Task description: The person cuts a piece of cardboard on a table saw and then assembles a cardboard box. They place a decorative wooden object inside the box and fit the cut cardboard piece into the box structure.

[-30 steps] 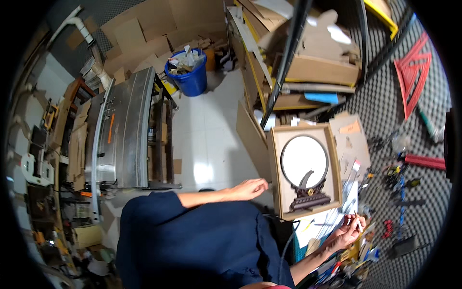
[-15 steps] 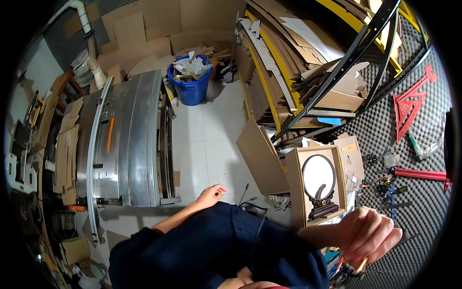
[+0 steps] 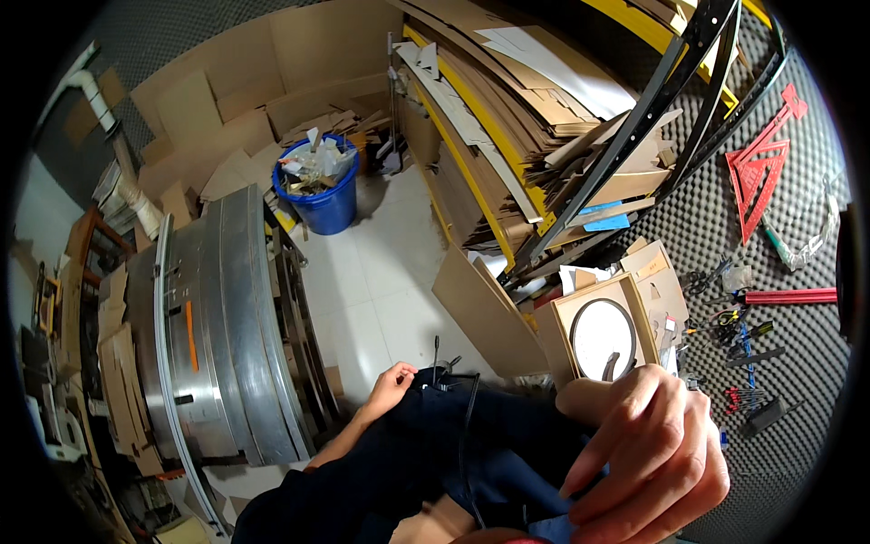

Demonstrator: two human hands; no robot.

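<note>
My right hand [image 3: 648,458] is raised close to the camera at the lower right, in front of the box. Its fingers bend down and inward toward my dark blue shirt [image 3: 381,471], and whatever is between the fingertips is hidden. My left hand [image 3: 391,387] rests low near my lap, fingers loosely curled and slightly parted, with nothing visible in it. Beside my right hand stands an open cardboard box [image 3: 562,337] holding a round white disc with a dark rim [image 3: 602,335]; the dark stand under the disc is now mostly covered by my hand. A black cable [image 3: 468,426] runs down my front.
A metal-topped workbench [image 3: 236,317] stands at left, with a blue bin [image 3: 328,207] of scraps behind it. Cardboard sheets fill the yellow-edged rack [image 3: 480,172]. A leaning cardboard panel [image 3: 485,313] is near the box. A red square [image 3: 757,181] and tools hang on the grey foam wall.
My right hand has moved left and inward toward my chest, its fist loosening into bent fingers. My left hand has shifted slightly left and down. The view has tilted.
</note>
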